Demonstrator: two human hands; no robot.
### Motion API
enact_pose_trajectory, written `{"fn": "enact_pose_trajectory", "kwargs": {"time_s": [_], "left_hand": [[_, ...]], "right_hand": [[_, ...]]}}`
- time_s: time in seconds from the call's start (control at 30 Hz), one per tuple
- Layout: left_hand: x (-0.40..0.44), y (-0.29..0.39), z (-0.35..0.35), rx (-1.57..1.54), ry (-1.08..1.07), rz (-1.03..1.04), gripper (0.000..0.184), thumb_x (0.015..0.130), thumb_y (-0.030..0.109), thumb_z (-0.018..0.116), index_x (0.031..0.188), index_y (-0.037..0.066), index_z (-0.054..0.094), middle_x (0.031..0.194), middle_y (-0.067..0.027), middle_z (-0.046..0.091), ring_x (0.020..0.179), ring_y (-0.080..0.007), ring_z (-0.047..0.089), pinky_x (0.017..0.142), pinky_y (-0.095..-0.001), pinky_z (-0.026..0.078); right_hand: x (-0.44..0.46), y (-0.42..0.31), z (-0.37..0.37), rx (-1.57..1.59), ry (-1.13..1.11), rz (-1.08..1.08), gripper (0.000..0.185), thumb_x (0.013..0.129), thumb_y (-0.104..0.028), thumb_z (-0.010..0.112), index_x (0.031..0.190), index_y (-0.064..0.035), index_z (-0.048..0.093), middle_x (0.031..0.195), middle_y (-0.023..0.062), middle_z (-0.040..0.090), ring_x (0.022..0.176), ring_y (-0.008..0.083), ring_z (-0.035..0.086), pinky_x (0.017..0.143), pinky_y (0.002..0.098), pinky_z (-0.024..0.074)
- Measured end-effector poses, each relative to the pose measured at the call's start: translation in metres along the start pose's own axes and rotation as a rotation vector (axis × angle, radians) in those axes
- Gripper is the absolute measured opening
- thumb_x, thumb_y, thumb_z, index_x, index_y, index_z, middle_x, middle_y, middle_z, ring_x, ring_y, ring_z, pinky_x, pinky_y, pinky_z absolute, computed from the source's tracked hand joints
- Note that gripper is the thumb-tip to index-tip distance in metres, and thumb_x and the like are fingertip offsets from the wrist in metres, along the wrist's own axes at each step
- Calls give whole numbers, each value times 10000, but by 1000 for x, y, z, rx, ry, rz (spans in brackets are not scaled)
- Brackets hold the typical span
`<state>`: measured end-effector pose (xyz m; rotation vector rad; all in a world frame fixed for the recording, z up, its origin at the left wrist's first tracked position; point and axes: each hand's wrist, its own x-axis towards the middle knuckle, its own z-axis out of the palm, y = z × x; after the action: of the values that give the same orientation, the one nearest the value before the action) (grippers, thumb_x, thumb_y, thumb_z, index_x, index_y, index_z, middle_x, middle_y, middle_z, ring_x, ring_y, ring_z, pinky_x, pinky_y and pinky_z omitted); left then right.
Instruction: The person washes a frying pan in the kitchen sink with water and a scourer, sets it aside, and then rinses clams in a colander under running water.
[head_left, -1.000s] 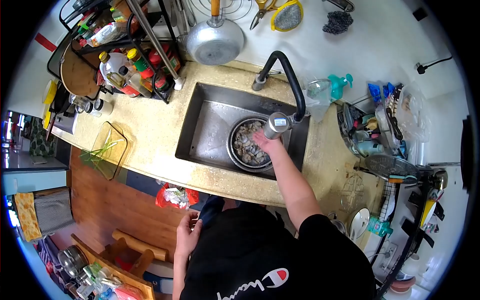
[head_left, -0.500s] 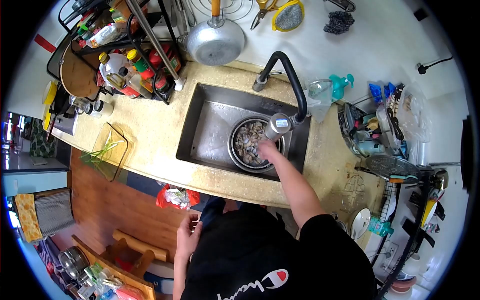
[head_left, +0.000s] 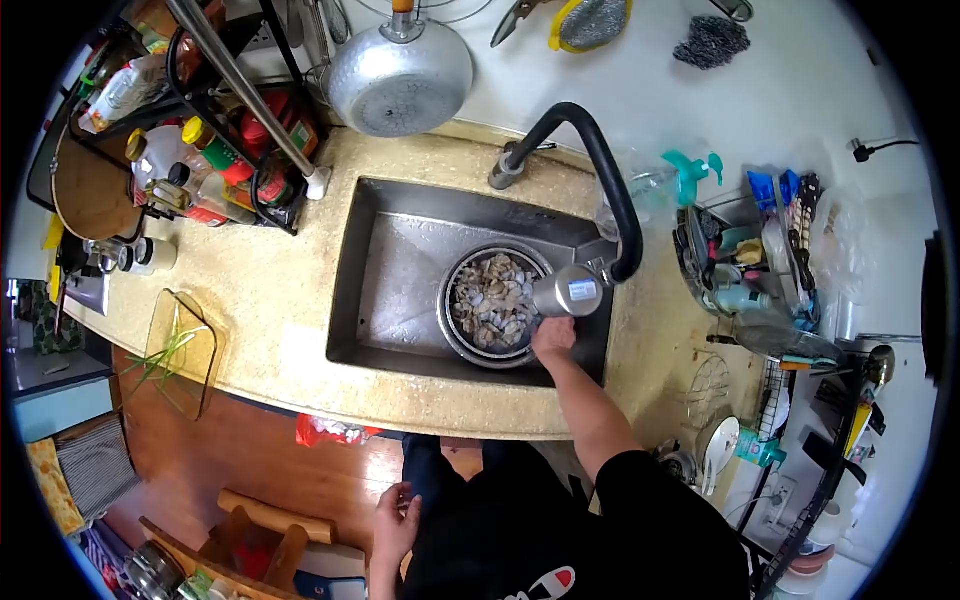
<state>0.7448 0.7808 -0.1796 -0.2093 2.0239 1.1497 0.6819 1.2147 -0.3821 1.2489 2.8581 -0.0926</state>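
Observation:
A round metal bowl [head_left: 449,338] holding clams [head_left: 493,303] sits in the right part of the steel sink [head_left: 395,275]. My right hand [head_left: 554,337] is at the bowl's lower right rim, fingers closed on the edge; the fingertips are hidden. Just above this hand hangs the silver head of the black-necked faucet [head_left: 570,292], partly over the bowl's right rim. Off the counter's front edge, beside my body, my left hand [head_left: 396,515] hangs with nothing in it, its fingers loosely bent and the thumb apart.
A glass dish [head_left: 211,375] with green stalks [head_left: 172,350] rests near the counter's left front edge. Bottles [head_left: 215,150] crowd a rack at the left. A pan [head_left: 400,85] hangs on the wall. The dish rack [head_left: 700,260] and a wire stand [head_left: 708,385] are at the right.
My right hand has moved out of the clams to the bowl's lower right rim. The faucet head is farther right over the bowl. The camera view has shifted; my left hand remains beside my body.

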Motion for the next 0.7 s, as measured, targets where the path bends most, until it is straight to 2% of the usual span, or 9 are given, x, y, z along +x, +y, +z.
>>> {"fn": "enact_pose_trajectory", "kwargs": {"time_s": [0.03, 0.1, 0.17, 0.2, 0.27, 0.37, 0.53, 0.6, 0.7], "left_hand": [[2, -7, 1, -8, 11, -2, 277, 903, 72, 630, 1150, -40, 579, 1040, -140, 659, 888, -191, 655, 742, -295, 526], [4, -14, -1, -40, 18, -9, 294, 901, 66, 628, 1167, -46, 571, 1047, -146, 656, 887, -194, 654, 745, -294, 528], [7, -31, -2, -6, 32, -2, 298, 901, 62, 626, 1172, -47, 566, 1052, -147, 652, 878, -192, 652, 745, -296, 529], [8, -37, -3, 14, 35, 0, 301, 900, 59, 625, 1174, -47, 563, 1054, -147, 650, 873, -191, 651, 745, -296, 529], [10, -40, -6, 34, 37, -13, 298, 898, 55, 627, 1171, -42, 561, 1053, -147, 643, 853, -190, 647, 744, -301, 529], [16, -35, -6, 47, 44, -6, 286, 891, 47, 637, 1154, -35, 562, 1021, -144, 640, 846, -187, 647, 739, -300, 529], [33, -5, -2, -4, -8, 54, 309, 881, 84, 662, 1164, -16, 585, 1014, -150, 652, 863, -228, 644, 743, -311, 522], [46, 10, 1, -44, -16, 107, 310, 881, 82, 664, 1163, -19, 584, 1006, -148, 650, 861, -221, 641, 748, -305, 519], [53, 34, -3, -7, -1, 185, 306, 876, 68, 662, 1157, -24, 583, 1000, -151, 649, 861, -212, 644, 740, -310, 518]], "right_hand": [[16, 23, 21, 1, 169, -216, 435, 836, -222, 654, 1206, -53, 499, 1136, 198, 518, 1110, 376, 525, 945, 458, 451], [41, 17, -2, -50, 51, -368, 390, 888, -248, 570, 1231, -68, 525, 1200, 193, 530, 1161, 359, 507, 983, 464, 425], [78, 0, -26, -277, -36, -368, 384, 874, -231, 534, 1220, -65, 555, 1240, 215, 529, 1160, 353, 515, 966, 462, 436], [90, -8, -34, -293, 197, -500, 206, 833, -174, 535, 1013, -82, 574, 1016, 134, 543, 967, 304, 561, 780, 441, 487], [108, -5, -23, -292, -28, -454, 249, 828, -173, 551, 1053, -67, 562, 1075, 145, 555, 1003, 345, 556, 800, 481, 482], [89, 29, 5, -219, -164, -362, 348, 852, -246, 551, 1154, -74, 519, 1185, 156, 504, 1114, 340, 484, 896, 468, 426], [45, 82, 114, 83, -431, -37, 523, 892, -366, 552, 1320, -86, 446, 1368, 174, 420, 1300, 332, 365, 1056, 446, 334], [45, 106, 145, 146, -408, -84, 594, 908, -415, 552, 1387, -91, 416, 1442, 181, 386, 1374, 329, 318, 1120, 438, 297], [40, 117, 140, 165, -141, -312, 435, 906, -346, 541, 1241, -70, 528, 1249, 188, 520, 1176, 356, 473, 979, 453, 395]]}}
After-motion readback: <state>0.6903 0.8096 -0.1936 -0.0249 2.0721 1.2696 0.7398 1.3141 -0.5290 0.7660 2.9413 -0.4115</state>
